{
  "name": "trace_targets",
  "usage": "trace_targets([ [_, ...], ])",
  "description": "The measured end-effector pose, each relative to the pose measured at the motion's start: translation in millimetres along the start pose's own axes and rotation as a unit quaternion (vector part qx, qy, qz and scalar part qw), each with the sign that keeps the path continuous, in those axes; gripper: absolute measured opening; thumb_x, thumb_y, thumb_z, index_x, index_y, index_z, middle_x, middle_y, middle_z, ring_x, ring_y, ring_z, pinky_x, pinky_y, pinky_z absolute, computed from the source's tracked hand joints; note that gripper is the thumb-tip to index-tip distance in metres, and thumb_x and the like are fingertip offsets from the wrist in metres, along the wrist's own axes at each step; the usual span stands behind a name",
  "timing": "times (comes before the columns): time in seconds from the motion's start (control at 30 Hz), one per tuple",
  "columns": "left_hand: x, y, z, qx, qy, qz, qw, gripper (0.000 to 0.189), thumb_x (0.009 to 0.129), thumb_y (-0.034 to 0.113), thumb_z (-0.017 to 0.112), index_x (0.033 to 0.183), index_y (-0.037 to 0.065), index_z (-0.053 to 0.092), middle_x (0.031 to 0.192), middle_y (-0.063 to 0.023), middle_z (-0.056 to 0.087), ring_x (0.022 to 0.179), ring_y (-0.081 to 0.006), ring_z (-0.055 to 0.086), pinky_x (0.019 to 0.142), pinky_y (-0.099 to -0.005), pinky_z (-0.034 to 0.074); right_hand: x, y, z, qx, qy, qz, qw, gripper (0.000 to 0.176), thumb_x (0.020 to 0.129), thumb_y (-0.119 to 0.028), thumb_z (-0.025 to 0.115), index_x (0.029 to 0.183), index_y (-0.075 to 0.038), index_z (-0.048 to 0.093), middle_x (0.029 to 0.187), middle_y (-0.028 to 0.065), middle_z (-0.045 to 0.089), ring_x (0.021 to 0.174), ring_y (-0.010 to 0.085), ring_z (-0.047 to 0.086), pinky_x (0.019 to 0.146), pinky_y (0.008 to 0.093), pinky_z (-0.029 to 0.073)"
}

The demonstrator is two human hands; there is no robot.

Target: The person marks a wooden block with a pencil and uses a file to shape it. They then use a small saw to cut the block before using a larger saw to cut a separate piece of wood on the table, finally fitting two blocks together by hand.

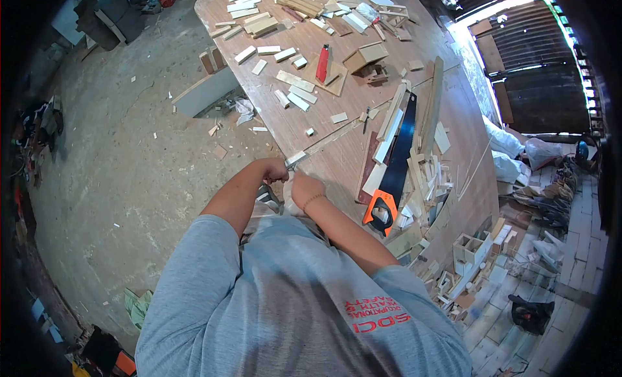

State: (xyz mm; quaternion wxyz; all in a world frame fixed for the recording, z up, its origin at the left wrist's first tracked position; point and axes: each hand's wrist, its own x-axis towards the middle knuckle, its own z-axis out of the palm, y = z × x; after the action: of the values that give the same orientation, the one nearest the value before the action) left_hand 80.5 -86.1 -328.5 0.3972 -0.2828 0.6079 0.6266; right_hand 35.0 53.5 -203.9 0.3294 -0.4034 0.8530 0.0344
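At the table's near left corner my left hand is closed, its fingers curled. Right beside it my right hand is closed too, seen from its back, with a bracelet at the wrist. A small pale wood piece lies at the table edge just beyond both hands. What sits between the fingers is too small and hidden to make out. To the right rests a handsaw with an orange and black handle, beside long wood strips. A thin dark pencil-like stick lies farther in.
Many short wood offcuts cover the table's far part. A red-handled tool lies by a small wooden box. A board leans at the left side. Wooden compartments and scraps lie at lower right.
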Motion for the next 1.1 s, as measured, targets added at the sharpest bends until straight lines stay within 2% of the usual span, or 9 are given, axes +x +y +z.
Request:
trace_targets([
  [0.13,-16.5,10.2,1.1,0.036,-0.003,-0.005,0.999,0.017,0.067,0.005,0.062,0.057,0.007,0.049,0.050,-0.0015,0.039,0.041,-0.0120,0.035,0.037,-0.0300,0.027,4.6,-1.2,-7.5,0.026,0.003,-0.009,1.000,0.026,0.089,-0.015,0.045,0.106,0.000,0.056,0.091,0.0213,0.068,0.086,0.0355,0.067,0.075,0.0462,0.052],
  [0.33,-27.2,17.6,2.8,0.012,0.013,0.003,1.000,0.017,0.068,0.003,0.061,0.057,0.007,0.049,0.050,-0.0014,0.038,0.041,-0.0113,0.035,0.037,-0.0286,0.026,-57.2,15.0,-10.5,-0.012,-0.050,0.020,0.998,0.028,0.085,-0.009,0.048,0.110,0.003,0.050,0.090,0.0241,0.066,0.084,0.0367,0.067,0.074,0.0468,0.052],
  [0.47,-25.3,18.0,-0.3,0.013,0.004,0.001,1.000,0.017,0.068,0.003,0.061,0.057,0.007,0.049,0.050,-0.0016,0.038,0.042,-0.0121,0.034,0.038,-0.0292,0.027,-25.5,9.8,3.2,-0.012,-0.045,0.006,0.999,0.028,0.086,-0.010,0.046,0.110,0.003,0.050,0.091,0.0244,0.066,0.085,0.0371,0.067,0.074,0.0474,0.052],
  [0.53,-28.0,19.7,-0.7,0.008,-0.004,-0.001,1.000,0.016,0.067,0.003,0.061,0.057,0.007,0.049,0.051,-0.0018,0.038,0.042,-0.0125,0.035,0.038,-0.0297,0.027,-2.0,8.2,9.2,0.025,0.024,-0.015,0.999,0.027,0.087,-0.011,0.045,0.110,0.003,0.050,0.093,0.0242,0.066,0.087,0.0375,0.066,0.075,0.0474,0.052],
  [0.57,-31.2,22.0,-0.1,0.009,0.001,-0.005,1.000,0.016,0.067,0.004,0.061,0.057,0.006,0.049,0.051,-0.0021,0.038,0.042,-0.0128,0.035,0.038,-0.0298,0.028,6.5,8.5,7.3,0.027,0.025,-0.014,0.999,0.027,0.087,-0.011,0.045,0.110,0.003,0.050,0.093,0.0242,0.066,0.087,0.0375,0.066,0.075,0.0474,0.052],
  [0.63,-25.0,18.8,-0.3,0.014,0.002,-0.011,1.000,0.015,0.067,0.005,0.061,0.058,0.006,0.050,0.051,-0.0023,0.039,0.042,-0.0131,0.035,0.038,-0.0299,0.028,11.5,5.4,-1.0,0.021,-0.021,-0.014,0.999,0.026,0.087,-0.011,0.044,0.109,0.003,0.050,0.094,0.0243,0.066,0.088,0.0380,0.066,0.075,0.0471,0.052],
  [0.77,-22.9,15.3,0.7,0.030,0.009,0.003,1.000,0.015,0.068,0.007,0.062,0.059,0.006,0.051,0.051,-0.0031,0.040,0.042,-0.0134,0.036,0.039,-0.0300,0.029,-27.1,9.8,-7.2,0.013,-0.013,-0.004,1.000,0.025,0.090,-0.013,0.042,0.107,0.003,0.051,0.093,0.0233,0.067,0.088,0.0357,0.067,0.076,0.0456,0.053],
  [0.9,-15.3,10.8,1.1,0.041,0.018,0.007,0.999,0.013,0.067,0.008,0.063,0.060,0.005,0.052,0.051,-0.0037,0.042,0.042,-0.0138,0.038,0.039,-0.0310,0.030,-47.3,12.9,-15.3,0.001,-0.064,0.019,0.998,0.026,0.085,-0.009,0.047,0.107,0.003,0.052,0.096,0.0241,0.066,0.088,0.0383,0.066,0.076,0.0474,0.051],
  [1.1,-22.9,16.2,1.4,0.036,0.019,0.011,0.999,0.010,0.067,0.008,0.063,0.061,0.004,0.056,0.051,-0.0040,0.043,0.042,-0.0152,0.041,0.039,-0.0321,0.031,15.3,2.8,-7.5,0.015,-0.035,-0.001,0.999,0.029,0.086,-0.009,0.046,0.112,0.003,0.051,0.097,0.0235,0.066,0.092,0.0369,0.065,0.079,0.0467,0.051],
])
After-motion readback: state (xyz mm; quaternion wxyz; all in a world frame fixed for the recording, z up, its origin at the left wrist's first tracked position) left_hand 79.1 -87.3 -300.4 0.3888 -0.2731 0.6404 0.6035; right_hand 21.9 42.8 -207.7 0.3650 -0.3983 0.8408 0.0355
